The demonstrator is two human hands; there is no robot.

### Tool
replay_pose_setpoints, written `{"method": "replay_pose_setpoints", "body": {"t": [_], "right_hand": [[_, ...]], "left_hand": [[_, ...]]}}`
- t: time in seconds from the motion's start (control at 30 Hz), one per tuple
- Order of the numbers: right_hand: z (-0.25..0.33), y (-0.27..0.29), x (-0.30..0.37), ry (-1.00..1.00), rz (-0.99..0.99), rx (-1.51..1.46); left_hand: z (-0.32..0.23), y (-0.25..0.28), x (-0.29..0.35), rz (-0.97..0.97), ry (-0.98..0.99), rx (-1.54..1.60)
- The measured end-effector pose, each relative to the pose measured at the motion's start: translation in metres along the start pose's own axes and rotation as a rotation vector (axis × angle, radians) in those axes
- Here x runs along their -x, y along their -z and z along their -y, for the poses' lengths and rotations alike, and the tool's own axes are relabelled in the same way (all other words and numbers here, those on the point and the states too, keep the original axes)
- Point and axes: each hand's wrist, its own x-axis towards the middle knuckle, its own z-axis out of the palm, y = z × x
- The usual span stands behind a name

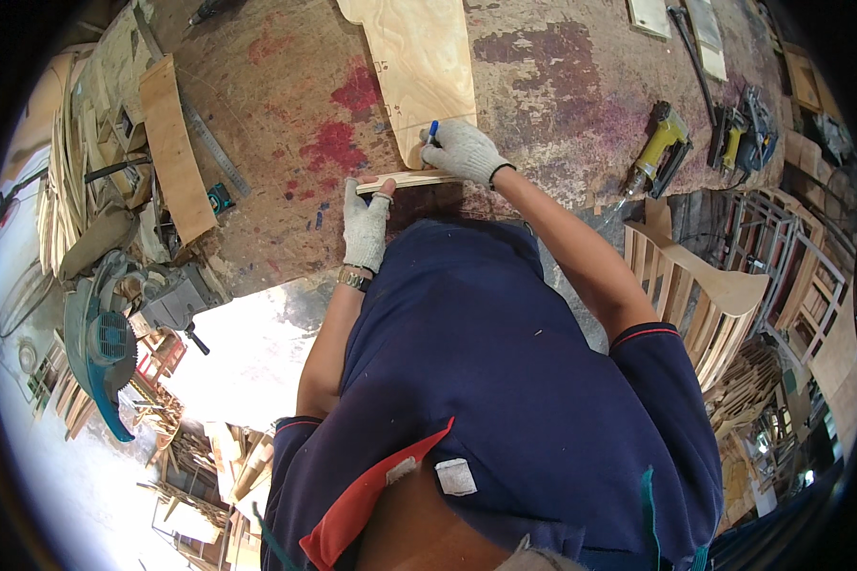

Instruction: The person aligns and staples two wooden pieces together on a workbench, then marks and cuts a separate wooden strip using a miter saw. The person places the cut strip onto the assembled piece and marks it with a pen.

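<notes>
Head camera view, looking steeply down over a person's chest in a dark blue shirt [505, 381] with red trim, toward a worn counter [276, 114] stained with red paint. Both hands wear pale knit work gloves. The right hand [462, 150] is closed around a blue pen [432, 130], its tip touching the lower end of a light plywood panel [419, 57] that lies flat on the counter and runs up out of the top of the picture. The left hand [365, 224], with a wristwatch [354, 279] at the wrist, is closed on the left end of a thin strip of wood [411, 179], which lies across the counter's near edge just below the panel. The right hand rests on the other end of that strip, so the two hands are near each other but apart. To the left on the counter lie a curved board [174, 152] and a metal ruler [214, 143]. Farther left, off the counter's edge, sits a teal circular saw [100, 343] beside stacks of wood offcuts. On the right side of the counter lie a yellow nail gun [659, 150] and another power tool [745, 133]. Below them, off the counter, stands a slatted wooden chair back [700, 295], with more wooden frames behind it.
</notes>
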Motion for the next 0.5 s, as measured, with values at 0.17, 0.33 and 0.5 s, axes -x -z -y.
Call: {"method": "replay_pose_setpoints", "body": {"t": [0.17, 0.33, 0.5], "right_hand": [[0.002, 0.000, 0.000, -0.025, -0.009, -0.016], [-0.002, 0.002, -0.003, -0.089, 0.062, -0.034], [-0.013, 0.006, -0.004, -0.244, -0.030, -0.430]], "left_hand": [[0.000, 0.001, 0.000, 0.010, 0.003, 0.000], [-0.004, 0.000, 0.002, 0.019, 0.007, 0.019], [-0.006, 0.007, 0.007, 0.075, 0.048, 0.032]]}}
